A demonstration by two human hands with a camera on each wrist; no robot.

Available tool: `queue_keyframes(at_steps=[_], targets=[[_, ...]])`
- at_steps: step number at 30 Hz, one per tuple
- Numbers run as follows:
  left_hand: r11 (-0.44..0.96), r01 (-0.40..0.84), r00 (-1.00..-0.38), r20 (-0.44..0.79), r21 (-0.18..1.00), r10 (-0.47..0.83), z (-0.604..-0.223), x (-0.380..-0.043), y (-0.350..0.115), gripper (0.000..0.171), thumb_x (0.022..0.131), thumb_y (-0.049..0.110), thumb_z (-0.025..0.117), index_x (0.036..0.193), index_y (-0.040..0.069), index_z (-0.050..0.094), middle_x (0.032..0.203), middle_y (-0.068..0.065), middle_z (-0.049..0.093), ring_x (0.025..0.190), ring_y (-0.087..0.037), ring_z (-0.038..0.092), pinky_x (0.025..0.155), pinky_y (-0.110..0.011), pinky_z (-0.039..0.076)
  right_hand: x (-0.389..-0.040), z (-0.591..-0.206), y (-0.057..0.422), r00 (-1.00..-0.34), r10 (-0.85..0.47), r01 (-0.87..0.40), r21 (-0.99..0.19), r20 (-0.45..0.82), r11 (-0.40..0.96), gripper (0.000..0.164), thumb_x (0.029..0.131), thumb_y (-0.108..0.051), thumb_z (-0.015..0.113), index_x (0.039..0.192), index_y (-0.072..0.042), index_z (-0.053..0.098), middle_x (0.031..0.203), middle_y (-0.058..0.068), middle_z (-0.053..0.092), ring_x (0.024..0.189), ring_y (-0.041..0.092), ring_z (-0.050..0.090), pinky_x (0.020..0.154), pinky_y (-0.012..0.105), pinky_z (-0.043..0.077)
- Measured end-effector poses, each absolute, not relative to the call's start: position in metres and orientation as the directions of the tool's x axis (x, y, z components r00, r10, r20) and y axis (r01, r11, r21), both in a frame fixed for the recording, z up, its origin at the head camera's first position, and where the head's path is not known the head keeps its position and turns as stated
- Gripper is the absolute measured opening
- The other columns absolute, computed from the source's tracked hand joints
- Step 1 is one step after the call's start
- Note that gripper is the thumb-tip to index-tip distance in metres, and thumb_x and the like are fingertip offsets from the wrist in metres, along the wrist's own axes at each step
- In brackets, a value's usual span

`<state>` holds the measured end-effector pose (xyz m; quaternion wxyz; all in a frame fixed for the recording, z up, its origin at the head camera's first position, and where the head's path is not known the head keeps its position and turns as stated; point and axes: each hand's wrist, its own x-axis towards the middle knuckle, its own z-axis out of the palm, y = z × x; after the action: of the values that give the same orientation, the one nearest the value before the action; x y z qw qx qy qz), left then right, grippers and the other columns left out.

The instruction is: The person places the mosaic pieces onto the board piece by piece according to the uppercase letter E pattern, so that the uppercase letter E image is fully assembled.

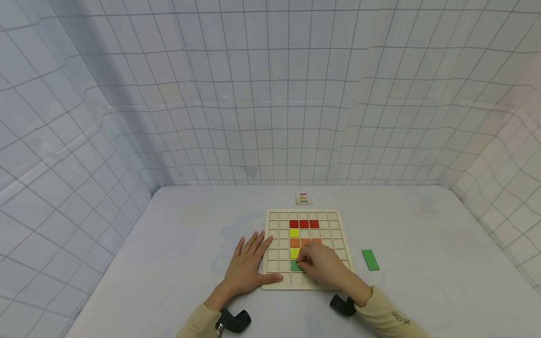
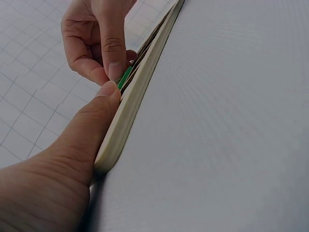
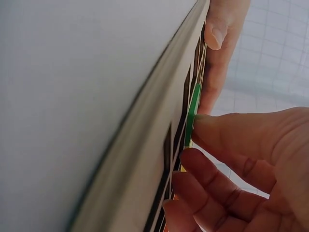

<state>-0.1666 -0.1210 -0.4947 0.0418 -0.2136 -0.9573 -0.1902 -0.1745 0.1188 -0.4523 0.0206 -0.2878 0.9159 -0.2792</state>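
A pale wooden grid board [image 1: 334,225] lies on the white table. My left hand [image 1: 246,271] rests along its left side with straight fingers, its thumb over the near left corner. At the board's lower middle my right hand [image 1: 324,266] pinches a green tile [image 3: 192,116] with thumb and fingertips. That tile sits at its grid cell, partly hidden by the fingers in the head view. Yellow tiles [image 1: 294,233], a row of orange tiles [image 1: 295,243] and a row of red tiles [image 1: 304,224] lie in cells farther up; the right hand partly covers the orange row.
A loose green rectangular piece [image 1: 370,259] lies right of the board. Beyond the far edge is a small card [image 1: 304,198] with a coloured grid pattern. Grid-patterned white cloth [image 1: 274,94] hangs behind and at both sides. Black wrist devices [image 1: 235,321] are near both wrists.
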Motion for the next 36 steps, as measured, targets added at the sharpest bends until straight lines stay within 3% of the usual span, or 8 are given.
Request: queue_keyframes(at_steps=[6,14,21,24,28,32,36], targets=[[0.832,0.424,-0.905,0.162,0.358,0.392,-0.494,-0.166,-0.121,0.101,0.075,0.078,0.053,0.152,0.018,0.026,0.155,-0.007,0.02,0.143,-0.023,0.01,0.112,-0.047,-0.001,-0.171,-0.452,0.123,-0.819,-0.557,-0.54,-0.511,0.137,0.669,0.002,0.084,-0.012,0.071,0.086,-0.013,0.072,0.077,-0.013,0.052,0.069,0.005,0.046,0.059,0.021,0.043],[0.843,0.423,-0.906,0.167,0.333,0.389,-0.497,-0.168,-0.122,0.102,0.074,0.08,0.051,0.152,0.019,0.026,0.156,-0.006,0.02,0.143,-0.022,0.01,0.112,-0.047,-0.001,-0.16,-0.453,0.138,-0.756,-0.64,-0.608,-0.512,0.138,0.607,0.026,0.086,-0.011,0.07,0.112,-0.005,0.071,0.094,-0.007,0.053,0.083,0.006,0.044,0.068,0.022,0.043],[0.838,0.423,-0.906,0.169,0.346,0.388,-0.497,-0.167,-0.121,0.102,0.074,0.08,0.05,0.151,0.018,0.027,0.155,-0.007,0.021,0.143,-0.023,0.011,0.112,-0.048,0.0,-0.155,-0.455,0.16,-0.715,-0.678,-0.645,-0.537,0.171,0.544,0.019,0.088,-0.017,0.07,0.107,-0.014,0.072,0.099,-0.012,0.055,0.093,0.005,0.05,0.079,0.025,0.047],[0.837,0.424,-0.905,0.169,0.344,0.39,-0.497,-0.167,-0.121,0.101,0.075,0.079,0.051,0.151,0.017,0.027,0.155,-0.007,0.021,0.143,-0.023,0.011,0.112,-0.048,0.0,-0.153,-0.453,0.173,-0.738,-0.637,-0.644,-0.518,0.223,0.564,0.015,0.087,-0.015,0.07,0.102,-0.014,0.072,0.099,-0.012,0.057,0.088,0.005,0.052,0.075,0.026,0.049],[0.836,0.428,-0.904,0.171,0.343,0.392,-0.497,-0.167,-0.121,0.101,0.075,0.078,0.052,0.152,0.017,0.027,0.155,-0.007,0.02,0.143,-0.023,0.011,0.112,-0.048,0.0,-0.151,-0.448,0.191,-0.824,-0.5,-0.564,-0.462,0.266,0.684,0.013,0.083,-0.014,0.074,0.096,-0.015,0.072,0.096,-0.011,0.06,0.083,0.008,0.057,0.068,0.028,0.05],[0.835,0.43,-0.903,0.174,0.344,0.394,-0.496,-0.167,-0.121,0.101,0.075,0.078,0.052,0.151,0.016,0.027,0.155,-0.008,0.021,0.143,-0.024,0.011,0.111,-0.049,0.0,-0.153,-0.443,0.212,-0.914,-0.337,-0.403,-0.41,0.225,0.818,0.018,0.081,-0.02,0.077,0.097,-0.014,0.072,0.092,-0.008,0.061,0.075,0.011,0.056,0.06,0.028,0.047],[0.835,0.43,-0.903,0.175,0.342,0.393,-0.496,-0.166,-0.121,0.101,0.075,0.078,0.052,0.151,0.016,0.028,0.155,-0.008,0.021,0.142,-0.025,0.012,0.111,-0.05,0.001,-0.156,-0.443,0.233,-0.944,-0.271,-0.325,-0.379,0.189,0.867,0.025,0.08,-0.022,0.078,0.099,-0.009,0.07,0.093,-0.001,0.061,0.073,0.012,0.054,0.057,0.029,0.045]])
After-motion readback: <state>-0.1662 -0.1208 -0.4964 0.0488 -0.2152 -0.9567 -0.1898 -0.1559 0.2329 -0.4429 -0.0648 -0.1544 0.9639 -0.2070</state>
